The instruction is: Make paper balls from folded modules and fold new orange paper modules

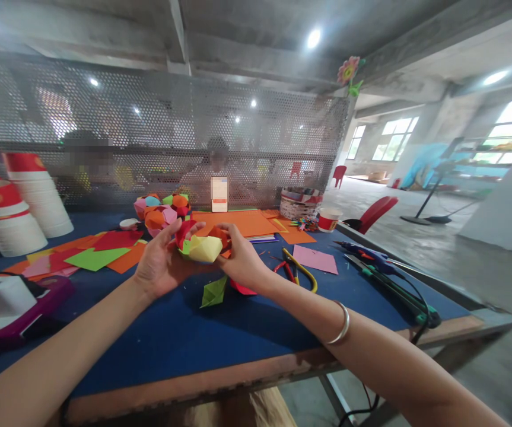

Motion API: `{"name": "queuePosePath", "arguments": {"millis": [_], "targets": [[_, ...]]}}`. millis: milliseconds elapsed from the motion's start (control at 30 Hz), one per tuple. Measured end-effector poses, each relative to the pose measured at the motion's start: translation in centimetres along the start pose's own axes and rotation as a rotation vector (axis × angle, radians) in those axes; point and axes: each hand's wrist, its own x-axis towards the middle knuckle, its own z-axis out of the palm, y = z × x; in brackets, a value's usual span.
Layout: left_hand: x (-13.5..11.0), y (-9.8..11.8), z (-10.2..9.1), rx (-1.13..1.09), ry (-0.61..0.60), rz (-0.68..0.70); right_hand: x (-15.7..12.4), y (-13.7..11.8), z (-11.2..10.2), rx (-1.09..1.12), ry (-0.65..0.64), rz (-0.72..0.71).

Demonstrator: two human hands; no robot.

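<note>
Both my hands hold a folded paper piece (203, 244) of yellow, red, orange and green parts above the blue table top (193, 332). My left hand (160, 264) cups it from the left, fingers curled round it. My right hand (240, 258) pinches its right side; a silver bangle sits on that forearm. Under the hands lie a green folded paper unit (213, 292) and a red one (242, 289).
Finished paper balls (162, 210) and loose coloured sheets (99, 252) lie at the back left, with an orange paper stack (242, 222) behind. Scissors (298, 271), a pink sheet (315, 259) and a glue gun (371, 255) lie right. Paper cup stacks (15, 201) stand far left.
</note>
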Motion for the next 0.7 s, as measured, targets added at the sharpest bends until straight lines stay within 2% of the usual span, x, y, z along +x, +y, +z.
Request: {"name": "queuePosePath", "arguments": {"millis": [133, 300, 433, 533, 600, 700], "targets": [[0.4, -0.2, -0.4, 0.049, -0.044, -0.025, -0.2, -0.2, -0.1, -0.054, -0.002, -0.004], [0.6, -0.3, -0.5, -0.008, -0.015, -0.062, -0.2, -0.2, -0.2, -0.107, 0.01, -0.038], [0.8, -0.3, -0.6, -0.025, 0.01, -0.073, -0.1, 0.1, -0.1, -0.064, -0.008, -0.06], [1.0, -0.3, -0.9, -0.028, -0.032, -0.065, -0.1, 0.1, 0.1, -0.019, -0.043, -0.051], [1.1, -0.3, -1.1, -0.02, -0.053, -0.048, -0.2, 0.0, 0.1, -0.006, -0.053, -0.035], [1.1, -0.2, -1.2, -0.014, -0.019, -0.001, -0.4, -0.5, 0.0, 0.03, -0.081, 0.017]]}}
